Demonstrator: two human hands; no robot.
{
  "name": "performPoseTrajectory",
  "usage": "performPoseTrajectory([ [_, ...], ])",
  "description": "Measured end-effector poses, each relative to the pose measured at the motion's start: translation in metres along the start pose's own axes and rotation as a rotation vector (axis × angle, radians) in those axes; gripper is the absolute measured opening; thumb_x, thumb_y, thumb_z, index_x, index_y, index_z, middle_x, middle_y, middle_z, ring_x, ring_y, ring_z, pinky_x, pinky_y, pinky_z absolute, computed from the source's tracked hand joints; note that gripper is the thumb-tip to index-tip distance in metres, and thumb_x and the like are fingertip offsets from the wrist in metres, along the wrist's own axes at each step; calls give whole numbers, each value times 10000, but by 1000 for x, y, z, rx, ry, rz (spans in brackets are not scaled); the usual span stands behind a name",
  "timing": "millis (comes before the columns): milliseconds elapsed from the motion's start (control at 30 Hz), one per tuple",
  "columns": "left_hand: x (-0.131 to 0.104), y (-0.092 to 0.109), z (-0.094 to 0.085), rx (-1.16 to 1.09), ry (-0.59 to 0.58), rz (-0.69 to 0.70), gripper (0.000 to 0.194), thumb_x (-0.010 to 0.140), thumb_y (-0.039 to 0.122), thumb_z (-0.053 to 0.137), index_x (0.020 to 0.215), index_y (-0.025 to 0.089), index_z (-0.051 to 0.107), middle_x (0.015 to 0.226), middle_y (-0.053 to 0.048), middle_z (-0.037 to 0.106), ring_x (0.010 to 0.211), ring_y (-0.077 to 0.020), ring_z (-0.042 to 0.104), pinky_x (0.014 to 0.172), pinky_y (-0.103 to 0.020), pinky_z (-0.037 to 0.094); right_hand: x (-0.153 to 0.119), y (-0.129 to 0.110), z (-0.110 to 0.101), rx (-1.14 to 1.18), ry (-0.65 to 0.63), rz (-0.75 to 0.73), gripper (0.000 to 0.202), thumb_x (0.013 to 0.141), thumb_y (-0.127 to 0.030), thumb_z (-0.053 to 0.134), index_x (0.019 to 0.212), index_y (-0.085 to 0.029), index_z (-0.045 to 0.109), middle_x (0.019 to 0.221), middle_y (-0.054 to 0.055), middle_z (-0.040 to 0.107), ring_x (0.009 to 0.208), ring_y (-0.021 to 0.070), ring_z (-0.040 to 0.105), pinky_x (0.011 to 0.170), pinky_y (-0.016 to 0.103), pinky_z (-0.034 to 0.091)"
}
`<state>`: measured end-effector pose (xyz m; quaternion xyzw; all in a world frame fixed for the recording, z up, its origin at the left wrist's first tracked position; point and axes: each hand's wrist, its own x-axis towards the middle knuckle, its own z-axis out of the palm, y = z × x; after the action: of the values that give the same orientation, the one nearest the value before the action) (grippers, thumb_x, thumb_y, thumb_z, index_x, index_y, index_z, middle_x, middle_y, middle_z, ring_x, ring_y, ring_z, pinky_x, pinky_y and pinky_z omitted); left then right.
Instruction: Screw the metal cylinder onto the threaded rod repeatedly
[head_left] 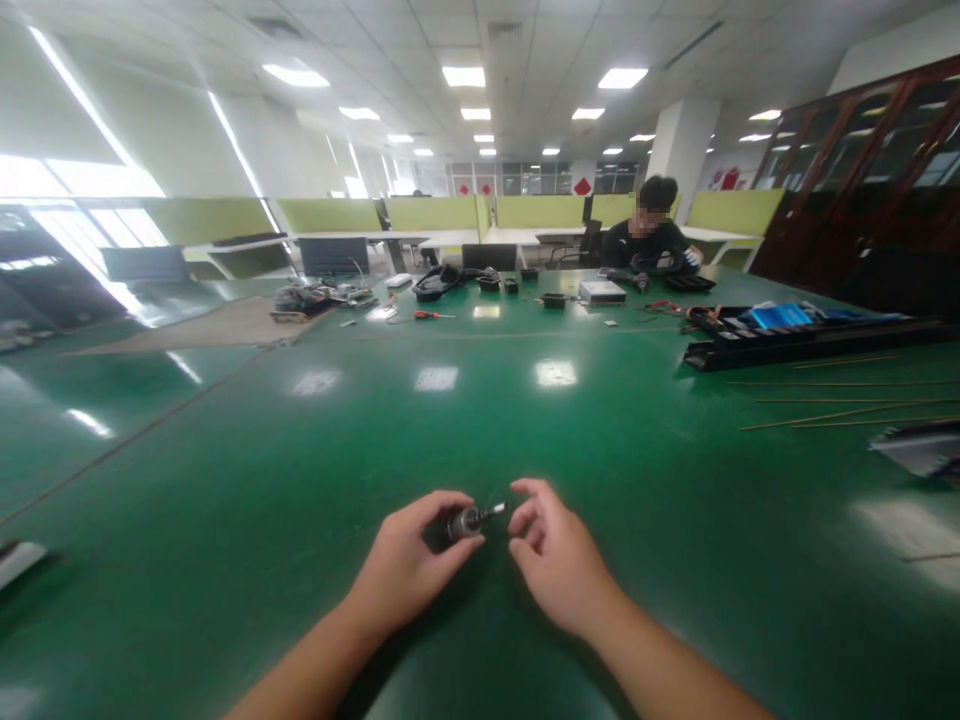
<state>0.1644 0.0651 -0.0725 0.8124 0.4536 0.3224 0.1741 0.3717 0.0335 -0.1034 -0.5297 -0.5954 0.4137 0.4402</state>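
My left hand (pixel 416 560) is wrapped round a small dark cylindrical part (pixel 463 524), held just above or on the green table (pixel 420 440). A thin, shiny metallic tip sticks out of the part toward the right. To the right of that tip is my right hand (pixel 551 555), with its fingers curled and apart and nothing between them. A small gap separates its fingertips from the tip. The far side of the dark part is hidden in my left palm.
Across the table sits a person (pixel 649 240) in dark clothes. A red screwdriver (pixel 431 315), a silver box (pixel 601 292) and electronic parts lie near the far edge. At right are a black rail (pixel 795 345) and thin rods (pixel 847 412).
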Motion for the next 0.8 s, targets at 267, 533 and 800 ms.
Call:
performPoseTrajectory([
  [267,1,7,2,-140,-54,108,232,847,312,709,1061,226,686,958,-34,731,850,-181,684,775,-278,530,-5,-6,-1,-40,-35,54,535,761,-68,614,1252,-267,543,933,12,671,675,153,607,646,292,477],
  [533,-3,11,4,-190,-101,132,259,875,277,685,1131,242,670,1019,-37,721,901,-178,667,817,-292,510,-9,-6,-2,-78,-40,36,419,775,-98,608,1162,-256,584,909,22,674,698,178,615,642,299,463],
  [800,-4,11,4,-208,-121,120,264,870,279,690,1131,245,668,1018,-28,722,913,-176,669,830,-287,505,-8,-7,-1,-85,-58,7,254,791,-112,611,1015,-230,616,888,25,701,693,173,625,609,267,441],
])
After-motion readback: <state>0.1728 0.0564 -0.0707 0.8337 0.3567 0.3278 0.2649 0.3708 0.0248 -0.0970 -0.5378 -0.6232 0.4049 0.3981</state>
